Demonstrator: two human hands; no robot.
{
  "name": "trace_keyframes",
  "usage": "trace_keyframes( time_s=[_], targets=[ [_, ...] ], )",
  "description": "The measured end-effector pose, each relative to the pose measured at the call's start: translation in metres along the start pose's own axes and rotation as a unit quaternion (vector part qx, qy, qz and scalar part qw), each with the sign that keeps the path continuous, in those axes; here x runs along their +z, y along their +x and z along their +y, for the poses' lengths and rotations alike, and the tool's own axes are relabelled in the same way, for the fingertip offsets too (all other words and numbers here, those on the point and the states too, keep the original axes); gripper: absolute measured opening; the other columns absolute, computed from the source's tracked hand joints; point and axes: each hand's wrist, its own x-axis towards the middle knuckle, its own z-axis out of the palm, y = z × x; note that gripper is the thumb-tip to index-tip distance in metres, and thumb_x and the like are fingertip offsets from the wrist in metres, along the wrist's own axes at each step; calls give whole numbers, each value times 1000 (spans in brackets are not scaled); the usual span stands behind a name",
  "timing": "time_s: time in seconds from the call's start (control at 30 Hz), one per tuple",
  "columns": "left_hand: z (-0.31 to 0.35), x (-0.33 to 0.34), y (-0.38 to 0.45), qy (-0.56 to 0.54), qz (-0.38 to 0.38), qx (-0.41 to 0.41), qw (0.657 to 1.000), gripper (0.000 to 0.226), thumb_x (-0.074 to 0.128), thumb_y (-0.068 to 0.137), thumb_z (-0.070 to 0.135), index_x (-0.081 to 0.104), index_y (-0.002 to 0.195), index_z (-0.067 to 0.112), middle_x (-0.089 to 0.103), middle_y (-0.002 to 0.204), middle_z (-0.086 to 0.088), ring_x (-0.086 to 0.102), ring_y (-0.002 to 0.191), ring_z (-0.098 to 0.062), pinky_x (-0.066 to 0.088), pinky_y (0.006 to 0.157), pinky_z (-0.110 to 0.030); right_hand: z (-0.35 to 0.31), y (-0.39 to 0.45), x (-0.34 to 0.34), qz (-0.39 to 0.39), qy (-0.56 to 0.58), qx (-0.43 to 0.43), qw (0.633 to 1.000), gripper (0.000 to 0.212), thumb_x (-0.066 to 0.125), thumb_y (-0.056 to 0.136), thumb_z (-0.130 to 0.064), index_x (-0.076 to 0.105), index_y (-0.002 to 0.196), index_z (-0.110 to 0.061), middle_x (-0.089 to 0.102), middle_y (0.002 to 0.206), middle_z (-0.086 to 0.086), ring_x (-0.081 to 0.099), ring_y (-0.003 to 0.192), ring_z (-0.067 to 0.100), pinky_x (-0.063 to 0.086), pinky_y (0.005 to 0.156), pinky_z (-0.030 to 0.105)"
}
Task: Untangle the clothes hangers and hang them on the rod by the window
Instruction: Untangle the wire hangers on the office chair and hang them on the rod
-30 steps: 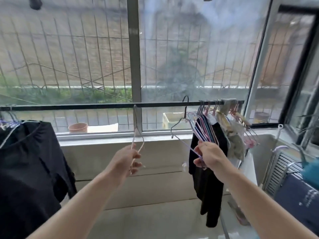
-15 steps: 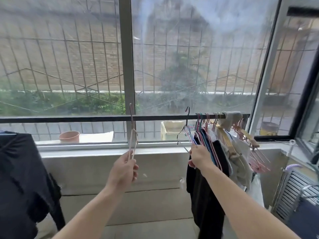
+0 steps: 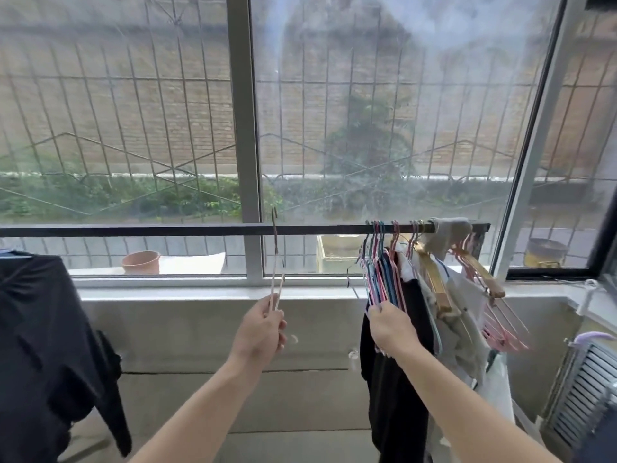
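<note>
In the head view, the left hand [image 3: 258, 332] pinches the lower wires of a single pale hanger [image 3: 276, 262], holding it upright so that its hook crosses the rod [image 3: 200, 229] just right of the window's central post; whether the hook already bears on the rod or only stands in front of it cannot be told. The right hand [image 3: 389, 324] is curled round the lower edges of the bunch [image 3: 380, 269], a tight cluster of pink, blue and teal hangers whose hooks sit side by side on the rod towards its right end. Right of the bunch hang gold hangers [image 3: 434, 282] and a pink stack [image 3: 500, 325], with a black garment [image 3: 397, 379] below them; another dark cloth [image 3: 46, 345] hangs at the near left. The hangers look like thin coated wire: light, springy, and likely to snag one another at hooks and shoulders, so a pull on one will probably drag its neighbours along. The coating should give a fair grip. The sound place to hold seems the bottom bar or a shoulder near the neck, which steers the hook while the other hand steadies the remainder. Nothing here looks fragile, though forcing a snag could bend the wire.
</note>
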Motion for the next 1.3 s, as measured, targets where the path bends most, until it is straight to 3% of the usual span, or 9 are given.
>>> trace_keyframes(
  time_s=[0.2,0.3,0.37,0.57,0.7,0.8,0.97,1.17,1.3],
  targets=[
    [-37,60,10,64,-28,11,997,22,41,107,24,58,121,22,56,89,-2,53,76,-17,49,74,-33,19,-1,-38,-8,-8,-81,997,39,45,102,-36,50,136,-16,47,126,5,57,97,18,45,87,35],
    [-42,91,23,88,-37,17,995,36,40,106,33,50,140,24,64,121,-10,64,110,-29,48,105,-47,26,2,-62,-6,2,-101,995,41,48,104,-31,51,141,-15,49,136,6,52,108,17,41,94,30],
    [-37,108,36,83,-51,11,995,43,39,106,35,46,146,21,54,140,-17,55,128,-38,43,110,-55,31,4,-74,4,14,-114,993,34,49,103,-29,58,134,-16,55,131,3,53,116,17,42,101,31],
    [-21,153,63,117,-101,-37,987,47,34,108,34,34,155,24,54,138,-4,63,109,-24,54,90,-34,47,8,-97,-3,26,-113,993,24,50,103,-27,68,117,-21,66,112,0,63,103,18,51,91,31],
    [-40,176,72,183,-118,-34,975,53,31,107,40,29,158,24,35,160,-8,56,127,-27,48,108,-42,55,11,-106,3,41,-111,993,20,53,102,-22,70,111,-17,72,100,5,68,99,25,56,90,41],
    [-49,189,75,180,-110,-33,977,48,30,107,40,34,154,34,35,156,-17,60,119,-29,57,88,-33,59,12,-111,4,38,-117,992,20,52,103,-22,69,111,-15,72,100,6,68,98,25,56,90,41],
    [-79,191,95,198,-116,-49,972,54,30,91,56,42,143,46,55,138,-13,48,134,-41,45,106,-61,59,6,-110,-13,35,-128,991,20,51,104,-23,68,112,-16,71,100,6,68,99,25,55,83,31],
    [-63,153,60,196,-103,-66,973,68,44,100,51,25,160,24,36,160,-7,32,148,-24,27,120,-39,36,-10,-84,-31,37,-160,986,22,50,103,-26,67,114,-18,65,106,-2,61,97,13,48,86,28],
    [-81,97,26,171,-57,-85,980,45,48,105,29,50,146,11,61,135,-8,58,115,-15,40,88,-18,3,-35,-31,-103,73,-197,972,19,52,102,-23,68,112,-20,68,101,-9,62,92,6,46,79,20]
  ],
)
